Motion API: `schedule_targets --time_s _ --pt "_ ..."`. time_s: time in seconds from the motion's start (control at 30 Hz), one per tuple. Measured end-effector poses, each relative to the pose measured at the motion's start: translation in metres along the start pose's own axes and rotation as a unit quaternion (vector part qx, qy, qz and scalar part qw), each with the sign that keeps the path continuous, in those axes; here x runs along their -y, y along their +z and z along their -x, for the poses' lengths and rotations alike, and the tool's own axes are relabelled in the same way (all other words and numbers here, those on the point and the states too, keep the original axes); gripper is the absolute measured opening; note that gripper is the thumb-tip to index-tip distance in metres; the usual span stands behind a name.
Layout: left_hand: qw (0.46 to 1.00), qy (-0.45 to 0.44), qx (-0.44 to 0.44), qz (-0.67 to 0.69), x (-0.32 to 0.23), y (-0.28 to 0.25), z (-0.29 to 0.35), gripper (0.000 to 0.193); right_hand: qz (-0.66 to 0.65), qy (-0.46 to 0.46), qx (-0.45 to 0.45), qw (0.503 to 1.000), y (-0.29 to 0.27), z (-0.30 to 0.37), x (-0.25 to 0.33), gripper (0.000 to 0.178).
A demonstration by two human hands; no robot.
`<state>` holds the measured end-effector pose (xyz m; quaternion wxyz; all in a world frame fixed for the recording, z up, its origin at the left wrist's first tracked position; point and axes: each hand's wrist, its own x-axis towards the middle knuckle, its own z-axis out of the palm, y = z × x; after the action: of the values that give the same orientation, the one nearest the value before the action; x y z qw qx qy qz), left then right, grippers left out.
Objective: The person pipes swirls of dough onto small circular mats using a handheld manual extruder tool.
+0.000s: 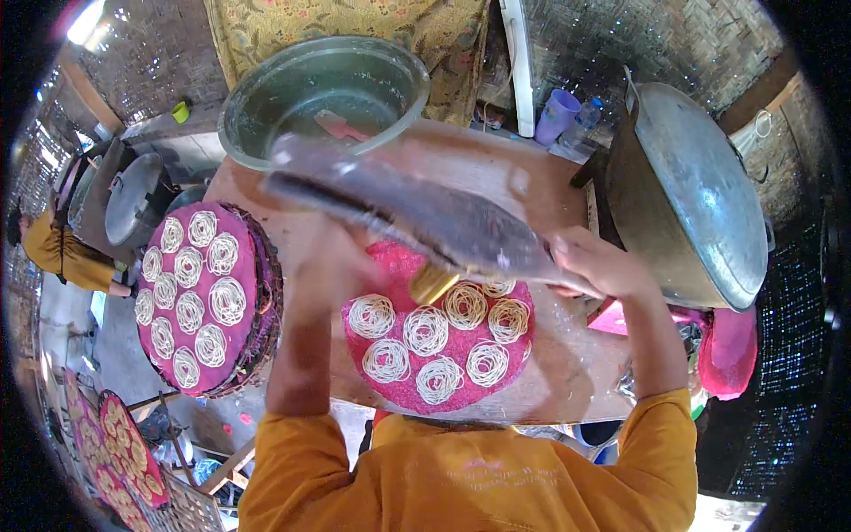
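Note:
My right hand [589, 264] is wrapped round the right end of a long, dark wooden press [470, 226] with a gold-coloured metal cylinder [433, 284] hanging beneath it. Motion blurs the press, most of all at its left end. My left hand [332, 262] is smeared and partly under the press, so its fingers cannot be made out. Below lies a round pink mat [392, 257], bearing several coiled nests of pale noodle strands [425, 331]. The cylinder is over the mat's upper part, beside the nests.
Left on the wooden table [550, 355] is a stack of round mats [266, 293], its pink top covered with noodle nests. A green basin [238, 133] with a pinkish scraper [339, 126] stands behind. A large lidded metal pot [660, 204] is at right. Another person [66, 253] is at far left.

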<state>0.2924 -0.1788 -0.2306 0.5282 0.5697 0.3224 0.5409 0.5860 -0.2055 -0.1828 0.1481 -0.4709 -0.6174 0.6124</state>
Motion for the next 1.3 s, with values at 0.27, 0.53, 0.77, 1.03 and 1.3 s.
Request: schedule_targets --time_s 0.27,0.53,0.77,1.03,1.3 --pt "0.936 -0.068 0.33 -0.101 0.101 0.031 0.132 0.027 0.346 -0.11 -0.042 0.931 0.057 -0.01 -0.04 0.048" --pt "0.566 -0.491 0.373 0.548 0.039 0.0 0.102 0.026 0.164 -0.531 -0.107 0.825 0.096 -0.048 0.037 0.056" --pt "0.829 -0.27 0.443 -0.206 -0.058 -0.042 0.03 0.031 0.188 -0.491 -0.109 0.843 0.123 -0.068 0.142 0.044" --pt "0.831 -0.001 0.069 -0.552 -0.087 -0.185 0.015 0.036 -0.134 -0.294 -0.454 0.83 0.029 -0.107 0.175 0.026" --pt "0.919 0.32 -0.129 0.193 -0.116 -0.2 -0.106 0.033 -0.504 -0.345 -0.25 0.751 0.06 -0.289 0.2 0.051"
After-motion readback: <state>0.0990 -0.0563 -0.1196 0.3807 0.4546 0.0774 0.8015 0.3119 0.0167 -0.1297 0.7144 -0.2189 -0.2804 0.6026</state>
